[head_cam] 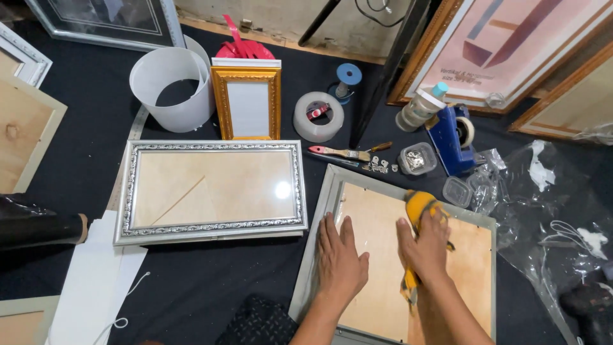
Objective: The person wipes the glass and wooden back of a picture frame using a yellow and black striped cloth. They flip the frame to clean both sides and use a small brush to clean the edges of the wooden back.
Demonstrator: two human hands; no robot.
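In the lower right of the frame, the right hand (424,246) clenched a yellow cloth (418,206) on the glass of the silver frame (319,217), whose long axis ran away from the person, while the left hand (340,259) lay flat and released beside it.

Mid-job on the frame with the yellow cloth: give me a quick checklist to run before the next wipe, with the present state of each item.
1. Left hand flat on the frame's panel, steadying it: ok.
2. Right hand gripping the yellow cloth: ok.
3. Frame lying flat on the dark mat: ok.
4. Panel clean under the hands: cannot tell, the hands cover it.
5. Small plastic tub sits right at the frame's top edge, close to the cloth: not ok.
6. Silver frame on the left is apart from the one in hand: ok.
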